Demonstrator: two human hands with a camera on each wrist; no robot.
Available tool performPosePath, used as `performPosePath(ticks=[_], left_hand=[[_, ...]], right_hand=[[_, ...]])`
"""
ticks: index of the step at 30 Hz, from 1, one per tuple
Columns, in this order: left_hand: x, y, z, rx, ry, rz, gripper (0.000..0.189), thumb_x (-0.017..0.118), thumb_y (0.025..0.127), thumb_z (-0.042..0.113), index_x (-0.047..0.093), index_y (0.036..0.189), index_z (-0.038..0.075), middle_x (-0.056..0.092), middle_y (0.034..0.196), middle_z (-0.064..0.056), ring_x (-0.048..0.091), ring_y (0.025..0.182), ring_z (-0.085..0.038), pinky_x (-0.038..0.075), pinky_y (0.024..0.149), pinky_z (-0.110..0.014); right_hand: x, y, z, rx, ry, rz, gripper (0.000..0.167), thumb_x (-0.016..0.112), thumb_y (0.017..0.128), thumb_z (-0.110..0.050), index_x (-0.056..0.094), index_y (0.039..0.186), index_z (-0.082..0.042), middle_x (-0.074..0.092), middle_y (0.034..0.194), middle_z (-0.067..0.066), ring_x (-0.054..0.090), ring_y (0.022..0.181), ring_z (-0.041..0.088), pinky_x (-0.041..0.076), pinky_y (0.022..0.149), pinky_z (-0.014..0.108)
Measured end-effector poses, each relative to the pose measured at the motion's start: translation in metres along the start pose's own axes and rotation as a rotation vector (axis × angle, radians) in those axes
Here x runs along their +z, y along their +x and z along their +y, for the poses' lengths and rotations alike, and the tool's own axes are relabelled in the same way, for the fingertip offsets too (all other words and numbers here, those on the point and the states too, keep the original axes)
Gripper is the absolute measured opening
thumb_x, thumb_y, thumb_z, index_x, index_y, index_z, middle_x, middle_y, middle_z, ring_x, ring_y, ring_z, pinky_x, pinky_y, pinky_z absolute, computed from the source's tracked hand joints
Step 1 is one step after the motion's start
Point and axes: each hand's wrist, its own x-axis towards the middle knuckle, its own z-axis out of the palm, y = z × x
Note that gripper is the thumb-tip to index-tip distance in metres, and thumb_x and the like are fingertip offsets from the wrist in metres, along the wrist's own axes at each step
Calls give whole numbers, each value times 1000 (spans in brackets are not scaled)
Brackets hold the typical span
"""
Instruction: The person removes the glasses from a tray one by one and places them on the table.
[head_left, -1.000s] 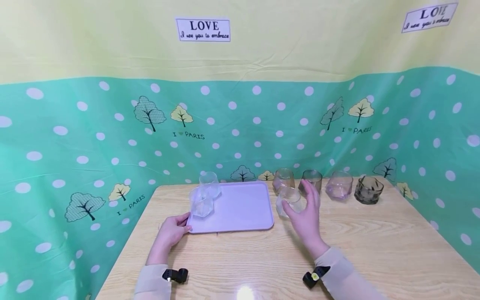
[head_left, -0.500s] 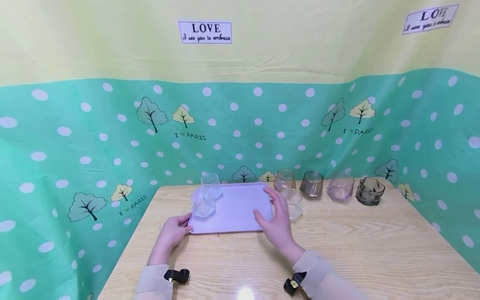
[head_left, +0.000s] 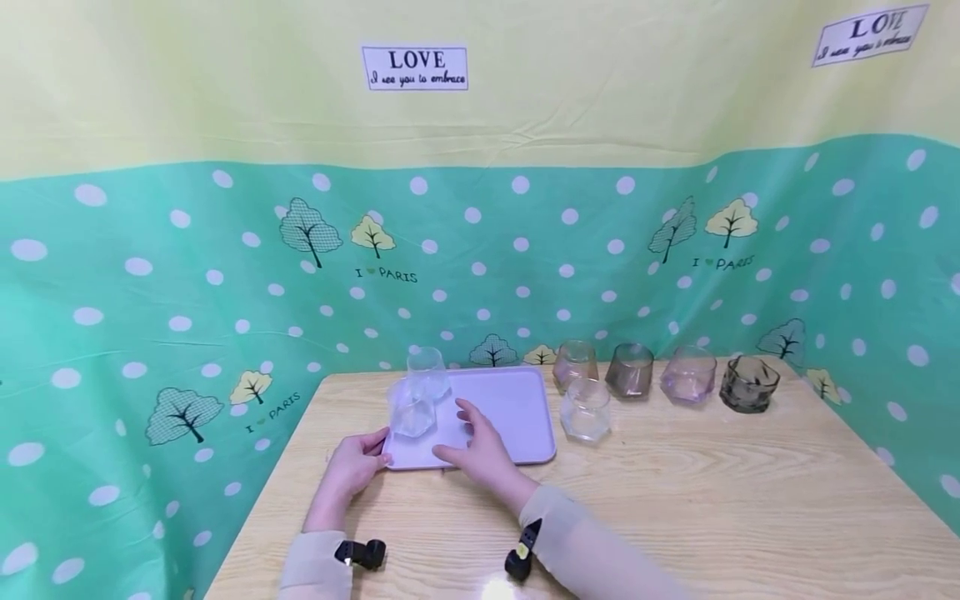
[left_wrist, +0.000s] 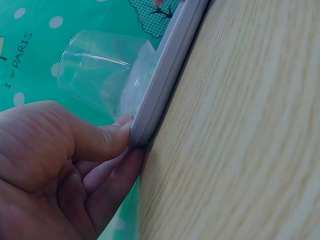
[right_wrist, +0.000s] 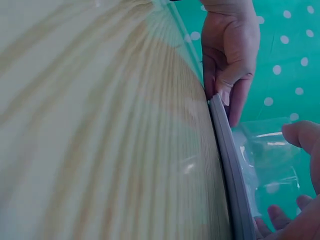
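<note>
A lilac tray (head_left: 501,408) lies on the wooden table. My left hand (head_left: 354,468) pinches its front left corner, thumb on top of the rim and fingers under it, as the left wrist view shows at the tray edge (left_wrist: 167,75). Two clear drinking glasses stand at the tray's left end, one at the back (head_left: 428,375) and one nearer the front (head_left: 414,415). Over the tray's front part, my right hand (head_left: 486,457) has its thumb and fingers spread apart, holding nothing, its fingertips pointing toward the front glass. Another clear glass (head_left: 586,410) stands just right of the tray.
Along the table's back edge stand an amber glass (head_left: 576,367), a brown glass (head_left: 630,372), a pale purple glass (head_left: 688,375) and a dark grey faceted glass (head_left: 749,385). A dotted green curtain (head_left: 480,225) hangs behind the wooden table (head_left: 720,492).
My right hand has left the clear glass beside the tray and moved left over the tray. That glass stays where it was. My left hand keeps its grip on the corner.
</note>
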Motion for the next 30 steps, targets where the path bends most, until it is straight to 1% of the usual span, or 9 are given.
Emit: performPosePath(ticks=[3, 6, 10, 14, 17, 23, 28, 30], left_hand=[[0, -1, -1, 4, -1, 3, 54, 71, 97, -4, 56, 149, -5, 56, 150, -25, 47, 145, -43, 39, 119, -56], [-1, -1, -1, 18, 6, 6, 53, 71, 97, -5, 56, 148, -6, 56, 149, -25, 47, 144, -43, 39, 119, -57], [-1, -1, -1, 26, 0, 10, 52, 71, 97, -5, 57, 147, -6, 57, 148, -26, 49, 143, -42, 40, 119, -55], [0, -2, -1, 46, -13, 12, 52, 72, 96, -7, 58, 146, -8, 59, 145, -27, 51, 141, -42, 42, 117, -54], [0, -3, -1, 60, -7, 11, 53, 72, 95, -7, 58, 146, -9, 61, 143, -27, 52, 140, -43, 42, 118, -54], [0, -2, 0, 61, 10, 15, 53, 71, 95, -7, 57, 147, -7, 62, 143, -26, 51, 141, -43, 39, 120, -55], [-1, -1, 0, 57, 1, 13, 54, 71, 95, -8, 56, 147, -8, 61, 143, -26, 52, 141, -43, 41, 119, -54], [-1, -2, -1, 55, 6, 14, 54, 71, 95, -8, 56, 147, -8, 61, 143, -26, 52, 141, -43, 40, 119, -54]], right_hand=[[15, 6, -5, 25, 40, 23, 91, 90, 87, -22, 42, 163, -9, 54, 154, 21, 52, 141, 44, 46, 117, 56], [30, 10, -8, 42, 52, 55, 91, 91, 86, -24, 43, 163, -10, 55, 154, 19, 53, 140, 42, 46, 117, 53], [48, 15, -10, 52, 47, 128, 94, 92, 84, -28, 44, 162, -10, 53, 155, 18, 53, 140, 40, 47, 116, 52], [62, 18, -13, 55, 71, 199, 96, 92, 83, -30, 43, 163, -11, 48, 160, 19, 50, 143, 40, 44, 119, 54], [70, 20, -14, 45, 58, 239, 95, 92, 82, -30, 44, 162, -11, 48, 160, 19, 49, 144, 40, 42, 120, 55], [80, 24, -15, 13, -37, 303, 94, 93, 80, -31, 47, 160, -12, 52, 157, 18, 51, 143, 39, 39, 120, 58], [84, 27, -14, 0, -68, 323, 94, 93, 81, -32, 47, 160, -13, 52, 158, 17, 50, 143, 40, 39, 119, 61], [85, 29, -13, 11, -73, 317, 96, 93, 81, -33, 45, 162, -13, 51, 159, 16, 49, 143, 40, 38, 120, 60]])
